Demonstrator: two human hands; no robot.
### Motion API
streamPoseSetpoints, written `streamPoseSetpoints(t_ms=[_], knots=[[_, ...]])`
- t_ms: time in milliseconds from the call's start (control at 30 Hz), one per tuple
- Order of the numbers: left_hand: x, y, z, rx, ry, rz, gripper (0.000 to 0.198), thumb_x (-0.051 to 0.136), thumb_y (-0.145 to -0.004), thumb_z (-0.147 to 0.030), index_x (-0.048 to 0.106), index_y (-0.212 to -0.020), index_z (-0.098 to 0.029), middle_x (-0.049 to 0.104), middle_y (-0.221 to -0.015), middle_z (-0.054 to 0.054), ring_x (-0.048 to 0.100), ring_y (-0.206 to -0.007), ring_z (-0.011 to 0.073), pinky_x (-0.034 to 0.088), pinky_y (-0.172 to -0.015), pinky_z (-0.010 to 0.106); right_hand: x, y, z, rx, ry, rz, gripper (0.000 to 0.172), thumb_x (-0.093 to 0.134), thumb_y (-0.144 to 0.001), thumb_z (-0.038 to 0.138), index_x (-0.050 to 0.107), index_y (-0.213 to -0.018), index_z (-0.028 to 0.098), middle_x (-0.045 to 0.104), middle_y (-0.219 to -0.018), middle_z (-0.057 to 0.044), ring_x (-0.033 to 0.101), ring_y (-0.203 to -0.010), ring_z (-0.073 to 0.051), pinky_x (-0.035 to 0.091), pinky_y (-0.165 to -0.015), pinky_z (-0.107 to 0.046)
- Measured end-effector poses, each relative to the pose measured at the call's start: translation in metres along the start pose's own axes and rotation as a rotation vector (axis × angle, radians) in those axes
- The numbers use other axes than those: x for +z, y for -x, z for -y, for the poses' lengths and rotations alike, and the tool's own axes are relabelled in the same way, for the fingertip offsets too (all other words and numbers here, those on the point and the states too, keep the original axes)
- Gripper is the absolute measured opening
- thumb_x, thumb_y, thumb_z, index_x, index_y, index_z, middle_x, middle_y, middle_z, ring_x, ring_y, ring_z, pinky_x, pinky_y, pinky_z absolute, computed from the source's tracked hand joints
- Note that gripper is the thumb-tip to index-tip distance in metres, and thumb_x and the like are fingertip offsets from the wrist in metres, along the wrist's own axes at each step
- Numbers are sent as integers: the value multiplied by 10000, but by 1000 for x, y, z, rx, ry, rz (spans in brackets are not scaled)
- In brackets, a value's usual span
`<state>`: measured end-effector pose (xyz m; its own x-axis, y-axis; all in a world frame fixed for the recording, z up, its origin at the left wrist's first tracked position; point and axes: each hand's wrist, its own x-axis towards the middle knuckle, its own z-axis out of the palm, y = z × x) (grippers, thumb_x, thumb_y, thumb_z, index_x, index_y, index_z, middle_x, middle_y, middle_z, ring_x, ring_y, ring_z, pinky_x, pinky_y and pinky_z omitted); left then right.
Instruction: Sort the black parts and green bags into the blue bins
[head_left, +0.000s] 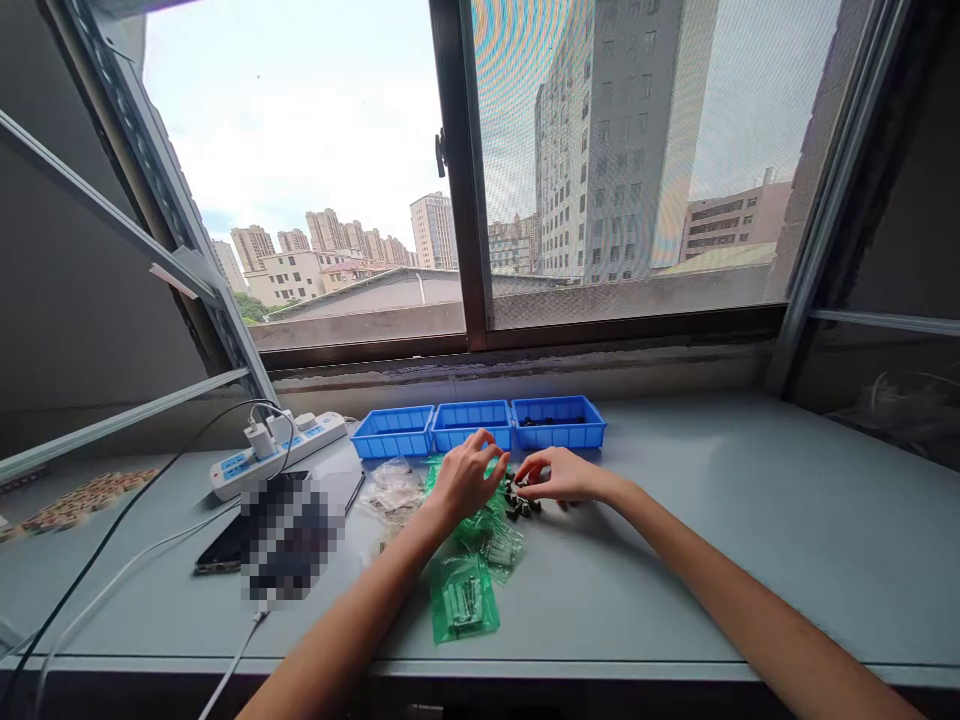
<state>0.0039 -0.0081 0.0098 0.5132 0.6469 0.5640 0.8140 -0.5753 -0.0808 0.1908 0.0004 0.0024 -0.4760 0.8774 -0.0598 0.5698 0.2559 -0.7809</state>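
Picking at the small black pieces (523, 508) should go best with soft fingertips, one by one, so none roll off. They lie in a little pile on the table (750, 470), right beside the green bags (465, 600). The right hand (561, 474) has bent fingers at the pile. The left hand (471, 478) is curled above the bags. I cannot tell if either holds anything. I can read no words or brands.

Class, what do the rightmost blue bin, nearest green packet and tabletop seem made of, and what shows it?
Rightmost blue bin: probably moulded plastic, semi-gloss; ribbed walls.
Nearest green packet: likely thin, shiny plastic film; contents show through.
Tabletop: smooth, satin, perhaps laminate or painted metal; soft sheen leaves it open.
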Motion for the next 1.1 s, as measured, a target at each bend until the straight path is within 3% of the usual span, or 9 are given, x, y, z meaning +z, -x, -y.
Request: streamPoseSetpoints(t_ms=[133, 300, 567, 667, 833, 1100], knots=[[1, 0, 0, -5, 2, 7, 249, 408, -914, -296, 621, -859, -178, 582, -934, 31, 582, -714, 113, 481, -641, 224, 2, 0, 1, 4, 84, -28, 257, 640, -686, 309, 673, -905, 180, 669, -824, -9, 512, -446, -60, 388, -439, -188], [2, 0, 1, 0, 22, 1, 249, 405, -913, -294, 619, -857, -180, 578, -929, 34, 579, -706, 112, 490, -657, 232, 3, 1, 6, -6, 233, -111, 184, 643, -665, 284, 689, -827, 211, 679, -823, 5, 601, -709, -132, 423, -634, -208], [1, 0, 0, -2, 0, 11, 242, 419, -909, -289, 620, -841, -175, 585, -930, 31, 582, -704, 113, 490, -658, 233, 4, -1, 5, -13, 257, -115, 179, 619, -672, 266, 677, -834, 221, 677, -852, 17, 605, -767, -142, 414, -692, -219], [0, 0, 0, 2, 10, 3, 232, 425, -907, -283, 618, -839, -175, 584, -925, 32, 581, -704, 114, 491, -654, 233, 5, 0, 6, -13, 242, -121, 171, 606, -669, 242, 665, -827, 216, 673, -856, 22, 603, -738, -132, 413, -657, -208], [1, 0, 1, 0, 23, -3, 240, 413, -908, -285, 617, -840, -178, 575, -925, 36, 572, -710, 107, 495, -667, 227, 6, 3, 12, 30, 182, -114, 162, 563, -683, 205, 637, -827, 204, 668, -882, 24, 557, -532, -75, 375, -493, -178], [0, 0, 0, -2, 22, -8, 246, 417, -909, -296, 621, -838, -179, 580, -923, 31, 570, -701, 112, 486, -653, 232, 7, 0, 6, 16, 132, -118, 197, 582, -686, 214, 659, -867, 200, 670, -890, 10, 502, -440, -43, 373, -449, -174]])
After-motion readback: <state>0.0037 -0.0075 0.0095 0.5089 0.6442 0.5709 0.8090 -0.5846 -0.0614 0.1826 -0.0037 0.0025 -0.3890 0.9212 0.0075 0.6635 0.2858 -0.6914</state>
